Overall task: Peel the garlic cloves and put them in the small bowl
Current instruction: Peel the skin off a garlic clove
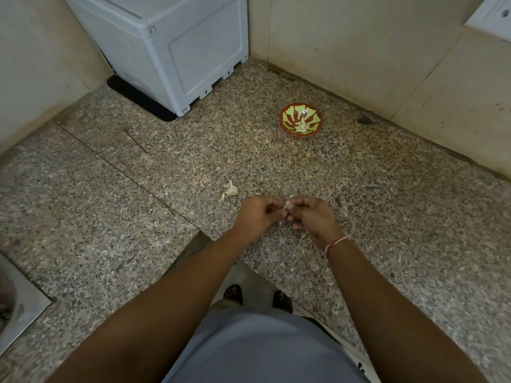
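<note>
Currently pinching one garlic clove [286,205] between both hands [284,212] near the worktop [166,167] front edge; small bowl [300,120] beyond, toward back-right corner, nearer right hand [311,217].

No legible text anywhere

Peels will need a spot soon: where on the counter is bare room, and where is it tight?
Bare granite lies between the small bowl and the hands, and right of the bowl toward the wall. Left of the seam is bare too. It is tight beside the left hand, where garlic pieces lie, and around the white appliance.
</note>
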